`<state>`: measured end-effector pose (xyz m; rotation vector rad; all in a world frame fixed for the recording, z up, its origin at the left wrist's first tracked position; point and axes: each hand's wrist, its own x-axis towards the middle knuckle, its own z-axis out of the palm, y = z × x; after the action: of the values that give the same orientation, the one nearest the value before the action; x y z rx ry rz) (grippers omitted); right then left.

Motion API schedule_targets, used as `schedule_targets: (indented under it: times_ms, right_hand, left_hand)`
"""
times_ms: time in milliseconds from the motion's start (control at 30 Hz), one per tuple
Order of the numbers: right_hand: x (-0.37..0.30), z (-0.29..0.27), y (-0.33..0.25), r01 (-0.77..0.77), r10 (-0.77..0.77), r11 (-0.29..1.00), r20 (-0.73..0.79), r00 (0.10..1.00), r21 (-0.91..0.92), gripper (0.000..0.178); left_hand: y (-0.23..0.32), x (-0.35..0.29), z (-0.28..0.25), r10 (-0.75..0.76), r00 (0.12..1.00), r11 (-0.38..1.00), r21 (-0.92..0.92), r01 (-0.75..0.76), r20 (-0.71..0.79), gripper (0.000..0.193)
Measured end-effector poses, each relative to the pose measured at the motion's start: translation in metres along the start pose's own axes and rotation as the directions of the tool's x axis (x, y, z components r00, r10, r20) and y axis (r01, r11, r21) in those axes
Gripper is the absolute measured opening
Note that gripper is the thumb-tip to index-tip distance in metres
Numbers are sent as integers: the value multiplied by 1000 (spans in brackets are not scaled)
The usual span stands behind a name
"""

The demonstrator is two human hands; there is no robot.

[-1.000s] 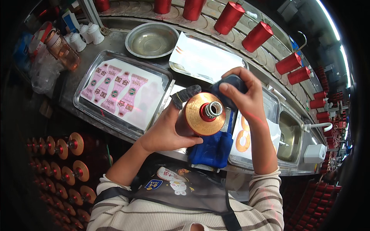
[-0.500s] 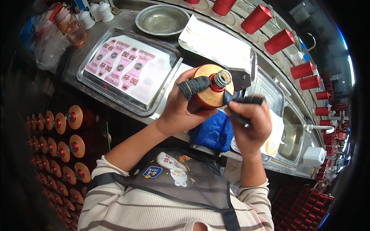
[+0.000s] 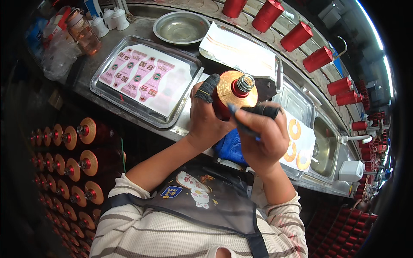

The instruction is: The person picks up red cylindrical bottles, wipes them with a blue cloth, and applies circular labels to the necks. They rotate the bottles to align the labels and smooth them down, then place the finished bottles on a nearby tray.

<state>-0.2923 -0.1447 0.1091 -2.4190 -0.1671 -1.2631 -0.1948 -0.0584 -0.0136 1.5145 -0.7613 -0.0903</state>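
Note:
My left hand (image 3: 205,118) is closed around a red glass bottle (image 3: 221,109), tilted with its open clear neck up and to the right. A gold ring label (image 3: 226,88) lies around the bottle's shoulder. A dark knitted finger cover (image 3: 204,93) is on my left thumb. My right hand (image 3: 267,139) grips a small dark tool with a blue-grey tip (image 3: 235,111), blurred by motion; its exact kind is unclear. That tip is at the near edge of the gold ring. On my right index finger is another black cover (image 3: 266,112).
Pink labels lie on a sheet in a metal tray (image 3: 95,84) at left. Behind are a metal basin (image 3: 162,36) and a tray with a white sheet (image 3: 223,45). Gold rings (image 3: 294,129) lie on paper beside the sink (image 3: 329,165). Red bottles (image 3: 297,36) line the conveyor; capless ones (image 3: 88,131) stand lower left.
The bottle and both hands have shifted slightly left. The tool tip has moved from the ring's right side to its near edge. Gold rings on the paper at right are more uncovered.

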Motion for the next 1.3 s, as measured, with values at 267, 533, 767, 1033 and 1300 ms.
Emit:
schedule_targets:
  times_ms: [267, 533, 767, 1033, 1300]
  right_hand:
    - [-4, 0, 3, 50, -44, 996, 81, 996, -79, 42]
    - [-5, -20, 25, -706, 725, 632, 77, 684, 320, 23]
    - [17, -18, 76, -694, 702, 540, 200, 683, 476, 21]
    - [53, 0, 95, -674, 553, 664, 396, 733, 322, 20]
    - [25, -10, 104, -648, 617, 719, 197, 762, 252, 25]
  left_hand:
    - [9, 1, 3, 156, 985, 987, 44, -153, -77, 87]
    - [24, 9, -5, 251, 962, 958, 167, -232, -103, 94]
    - [32, 25, -27, 180, 977, 965, 170, -198, 116, 100]
    - [28, 47, -53, 54, 907, 997, -70, -27, 418, 110]
    - [11, 23, -38, -151, 887, 988, 75, 132, 435, 120]
